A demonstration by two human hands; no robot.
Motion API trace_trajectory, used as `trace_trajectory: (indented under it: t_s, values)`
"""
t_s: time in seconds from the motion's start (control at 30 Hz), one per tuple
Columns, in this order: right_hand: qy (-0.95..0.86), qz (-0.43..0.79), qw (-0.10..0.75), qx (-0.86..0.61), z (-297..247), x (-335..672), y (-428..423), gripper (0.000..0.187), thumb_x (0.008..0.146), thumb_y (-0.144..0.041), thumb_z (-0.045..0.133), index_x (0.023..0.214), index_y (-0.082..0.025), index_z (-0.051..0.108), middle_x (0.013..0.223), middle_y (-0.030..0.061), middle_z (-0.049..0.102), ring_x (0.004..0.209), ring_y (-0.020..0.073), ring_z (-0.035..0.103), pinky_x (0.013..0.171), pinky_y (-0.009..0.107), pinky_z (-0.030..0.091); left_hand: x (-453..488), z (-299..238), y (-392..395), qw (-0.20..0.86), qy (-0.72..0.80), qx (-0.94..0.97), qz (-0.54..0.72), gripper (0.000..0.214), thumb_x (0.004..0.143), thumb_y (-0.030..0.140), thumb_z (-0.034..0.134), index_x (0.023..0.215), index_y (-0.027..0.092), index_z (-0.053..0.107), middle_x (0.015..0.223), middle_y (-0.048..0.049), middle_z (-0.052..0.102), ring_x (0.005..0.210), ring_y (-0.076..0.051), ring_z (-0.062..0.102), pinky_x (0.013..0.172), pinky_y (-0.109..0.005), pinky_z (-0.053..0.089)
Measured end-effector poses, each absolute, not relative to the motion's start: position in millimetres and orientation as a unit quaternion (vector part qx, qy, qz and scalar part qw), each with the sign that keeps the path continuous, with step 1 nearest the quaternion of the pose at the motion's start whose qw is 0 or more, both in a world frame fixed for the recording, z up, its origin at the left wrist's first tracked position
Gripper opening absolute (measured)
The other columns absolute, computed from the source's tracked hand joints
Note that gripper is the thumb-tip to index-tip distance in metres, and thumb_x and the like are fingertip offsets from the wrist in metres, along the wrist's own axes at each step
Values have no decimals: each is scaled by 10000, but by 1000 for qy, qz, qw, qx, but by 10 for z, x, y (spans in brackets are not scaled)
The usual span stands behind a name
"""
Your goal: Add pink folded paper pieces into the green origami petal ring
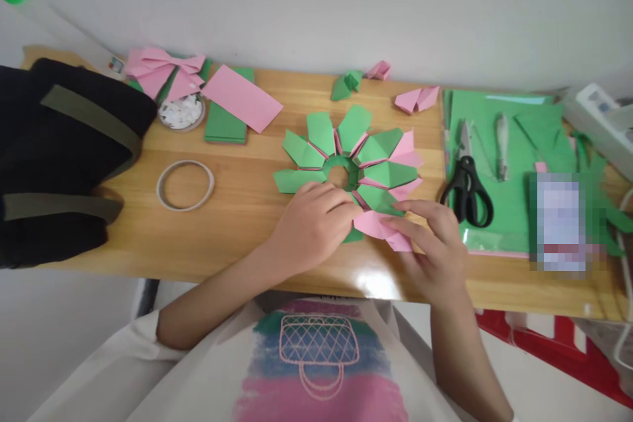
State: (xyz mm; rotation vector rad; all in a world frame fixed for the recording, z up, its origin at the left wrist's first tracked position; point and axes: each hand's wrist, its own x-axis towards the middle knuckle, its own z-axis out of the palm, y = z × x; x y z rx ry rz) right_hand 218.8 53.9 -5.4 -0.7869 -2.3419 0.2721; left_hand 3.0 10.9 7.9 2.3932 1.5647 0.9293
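A ring-shaped paper flower [378,146] of folded green petals with pink pieces between them lies on the table before me. My left hand [316,221] is closed on its near edge, fingers bent and covering part of the ring. My right hand [435,237] pinches a pink folded paper piece [378,227] at the flower's lower right, between thumb and fingers. That pink piece touches the green petals beside it. The fingertips of my left hand meet its left end. Some of the near petals are hidden under my hands.
Left: a tape roll [159,186], a dish of white bits [182,112], pink paper [244,97], pink folded pieces [161,69] and a black bag [74,132]. Right: black-handled scissors [466,188] and a utility knife [502,145] on green sheets [539,105]; a power strip [601,119].
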Motion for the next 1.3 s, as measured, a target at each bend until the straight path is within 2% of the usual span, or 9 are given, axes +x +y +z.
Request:
trace_trajectory:
  t_s: [0.27, 0.43, 0.67, 0.93, 1.1, 1.3]
  values:
    - [-904, 114, 301, -280, 16, 2193, 609, 203, 878, -167, 565, 1056, -244, 623, 1113, 104, 617, 1020, 272, 587, 784, 415, 459, 22, 142, 168, 111, 509, 799, 301, 175, 930, 98, 486, 924, 175, 643, 921, -22, 714, 851, -163, 613, 784, -332, 448]
    - [-912, 113, 290, -268, 50, 2178, 638, 199, 895, -174, 546, 1059, -258, 623, 1097, 88, 618, 998, 250, 600, 768, 394, 461, 26, 182, 195, 124, 490, 821, 265, 187, 917, 92, 494, 921, 188, 655, 960, -30, 698, 881, -176, 584, 791, -341, 441]
    - [-903, 122, 310, -271, -4, 2173, 633, 168, 847, -141, 641, 990, -229, 630, 1085, 85, 644, 980, 248, 613, 765, 394, 470, 10, 212, 220, 105, 464, 847, 237, 318, 996, 154, 389, 881, 209, 680, 945, -17, 708, 874, -166, 570, 793, -337, 423]
    - [-909, 117, 313, -251, 22, 2198, 673, 142, 879, -162, 609, 985, -248, 645, 1060, 71, 664, 957, 238, 623, 755, 397, 498, -31, 208, 261, 89, 446, 858, 237, 322, 1004, 177, 380, 851, 223, 660, 926, 24, 732, 886, -166, 589, 795, -335, 412]
    - [-921, 101, 288, -242, 71, 2218, 699, 149, 874, -132, 602, 969, -239, 646, 1057, 79, 659, 980, 250, 619, 762, 405, 491, -48, 215, 306, 115, 430, 864, 235, 306, 999, 173, 402, 843, 203, 663, 917, 6, 732, 882, -175, 580, 766, -341, 402]
    - [-938, 91, 231, -241, 186, 2197, 746, 143, 889, -141, 588, 945, -241, 674, 1057, 75, 665, 1013, 253, 614, 756, 391, 466, -49, 331, 440, 141, 416, 884, 160, 281, 964, 122, 432, 834, 180, 674, 858, -10, 716, 820, -173, 595, 729, -336, 419]
